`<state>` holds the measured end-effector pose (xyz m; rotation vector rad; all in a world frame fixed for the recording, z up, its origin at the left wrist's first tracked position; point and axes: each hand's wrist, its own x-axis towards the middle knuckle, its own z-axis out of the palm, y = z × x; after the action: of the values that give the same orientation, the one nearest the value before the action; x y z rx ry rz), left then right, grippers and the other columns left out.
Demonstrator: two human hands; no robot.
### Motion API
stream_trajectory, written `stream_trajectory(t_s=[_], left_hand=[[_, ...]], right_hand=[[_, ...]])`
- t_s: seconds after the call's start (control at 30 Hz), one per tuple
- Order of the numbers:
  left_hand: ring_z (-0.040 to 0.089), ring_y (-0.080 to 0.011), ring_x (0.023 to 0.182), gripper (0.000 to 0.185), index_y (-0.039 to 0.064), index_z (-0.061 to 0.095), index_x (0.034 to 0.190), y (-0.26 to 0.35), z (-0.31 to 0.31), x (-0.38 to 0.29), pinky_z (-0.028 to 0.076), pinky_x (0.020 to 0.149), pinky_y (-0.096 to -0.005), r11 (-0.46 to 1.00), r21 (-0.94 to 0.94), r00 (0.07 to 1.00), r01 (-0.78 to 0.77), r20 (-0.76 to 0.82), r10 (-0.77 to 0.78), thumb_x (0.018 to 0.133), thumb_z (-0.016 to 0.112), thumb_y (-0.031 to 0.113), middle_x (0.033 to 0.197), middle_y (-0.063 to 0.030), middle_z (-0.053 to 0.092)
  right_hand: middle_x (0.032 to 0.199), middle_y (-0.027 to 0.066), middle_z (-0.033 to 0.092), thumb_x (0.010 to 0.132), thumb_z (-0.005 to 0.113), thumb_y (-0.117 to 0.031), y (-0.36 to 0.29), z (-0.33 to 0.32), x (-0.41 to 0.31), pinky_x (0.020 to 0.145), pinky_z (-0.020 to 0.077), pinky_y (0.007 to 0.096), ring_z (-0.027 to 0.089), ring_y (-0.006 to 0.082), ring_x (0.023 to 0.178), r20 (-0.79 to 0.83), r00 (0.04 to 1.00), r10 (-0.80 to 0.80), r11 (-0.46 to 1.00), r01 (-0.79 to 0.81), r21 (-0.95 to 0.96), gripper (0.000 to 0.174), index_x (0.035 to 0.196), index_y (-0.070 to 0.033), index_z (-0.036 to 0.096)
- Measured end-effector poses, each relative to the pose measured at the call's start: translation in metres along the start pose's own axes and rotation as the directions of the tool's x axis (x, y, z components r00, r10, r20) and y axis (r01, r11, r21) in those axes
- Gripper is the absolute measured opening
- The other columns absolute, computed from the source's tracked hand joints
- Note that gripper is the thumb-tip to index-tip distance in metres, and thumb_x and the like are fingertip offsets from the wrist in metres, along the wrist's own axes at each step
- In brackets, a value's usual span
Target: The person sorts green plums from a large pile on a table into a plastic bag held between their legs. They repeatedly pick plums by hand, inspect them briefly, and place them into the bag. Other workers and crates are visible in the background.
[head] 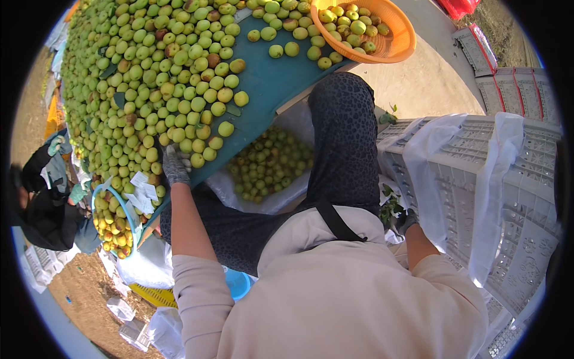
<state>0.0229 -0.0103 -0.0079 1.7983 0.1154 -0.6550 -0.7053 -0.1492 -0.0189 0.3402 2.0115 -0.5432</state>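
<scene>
My left hand (176,166), in a grey knit glove, rests against the near edge of a large heap of green jujubes (148,85), some of them blotched brown. Its fingers reach among the fruit, and whether they grip one cannot be made out. Down at my right side is my right hand (406,221), in a dark glove, beside a bunch of green leaves (390,206). Its fingers are partly hidden, so a hold on the leaves is unclear. Under the heap lies a blue-green cloth (256,85). Between my knees, a plastic-lined container holds more jujubes (269,164).
An orange basket (399,42) with fruit sits at the table's far corner. Near my left hand are paper slips (142,193) and a light-blue-rimmed basket (133,229) of yellower fruit. Grey plastic crates (457,166) stand at my right. Another person (49,197) is on the left.
</scene>
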Motion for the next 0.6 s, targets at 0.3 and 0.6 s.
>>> stream_trajectory(t_s=[0.3, 0.6], left_hand=[[0.044, -0.0112, 0.036, 0.047, 0.001, 0.054, 0.12, -0.001, -0.002, -0.002, 0.031, 0.029, -0.0229, 1.0, -0.01, 0.999, -0.028, 0.021, 0.029, 0.098, 0.047, 0.042, 0.063, -0.0049, 0.059], [0.042, -0.0102, 0.036, 0.047, 0.002, 0.055, 0.117, 0.004, 0.002, -0.009, 0.03, 0.031, -0.0224, 1.0, 0.014, 0.999, -0.023, 0.027, 0.023, 0.098, 0.047, 0.044, 0.063, -0.0038, 0.059]], right_hand=[[0.086, 0.0088, 0.067, 0.096, 0.052, -0.024, 0.008, 0.098, -0.054, 0.077, 0.0508, 0.0349, 0.064, 0.0282, 0.08, 0.704, 0.48, -0.524, -0.454, 0.542, -0.708, 0.025, 0.113, -0.009, 0.06], [0.089, 0.012, 0.062, 0.083, 0.056, -0.009, 0.057, 0.29, -0.306, 0.081, 0.0491, 0.0402, 0.06, 0.0299, 0.086, 0.757, -0.649, -0.079, -0.657, 0.605, 0.45, 0.011, 0.092, -0.005, 0.062]])
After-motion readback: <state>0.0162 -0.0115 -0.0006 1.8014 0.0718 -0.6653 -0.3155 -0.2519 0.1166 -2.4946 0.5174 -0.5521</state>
